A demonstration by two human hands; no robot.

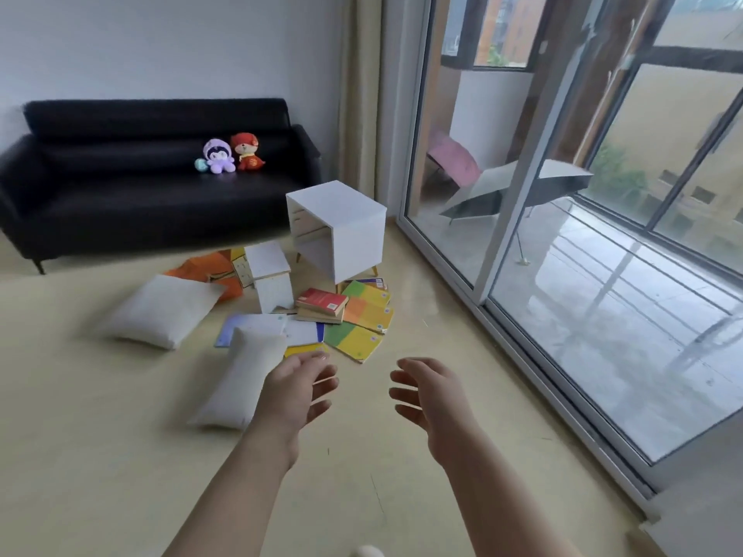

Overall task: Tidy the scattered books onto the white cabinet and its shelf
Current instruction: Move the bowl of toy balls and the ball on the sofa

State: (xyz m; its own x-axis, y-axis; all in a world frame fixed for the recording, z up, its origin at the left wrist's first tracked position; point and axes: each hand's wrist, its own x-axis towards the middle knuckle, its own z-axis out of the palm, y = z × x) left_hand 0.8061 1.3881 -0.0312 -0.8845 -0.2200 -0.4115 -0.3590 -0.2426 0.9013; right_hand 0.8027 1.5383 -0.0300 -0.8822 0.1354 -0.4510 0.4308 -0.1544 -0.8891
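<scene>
The white cabinet [354,231] stands on the floor near the window, with an open shelf on its left side. Books lie scattered on the floor in front of it: a red book [321,301] on top of a small stack, several yellow, green and orange books [368,315] fanned out, and white and blue ones [257,325] to the left. My left hand [299,389] and right hand [430,391] are held out in front of me above the floor, short of the books. Both have relaxed, spread fingers and hold nothing.
Two white pillows [161,311] [245,379] lie on the floor by the books. A small white box [271,277] and orange items [209,269] sit left of the cabinet. A black sofa [152,182] with two plush toys [231,154] lines the back wall. Glass sliding doors [563,235] stand at right.
</scene>
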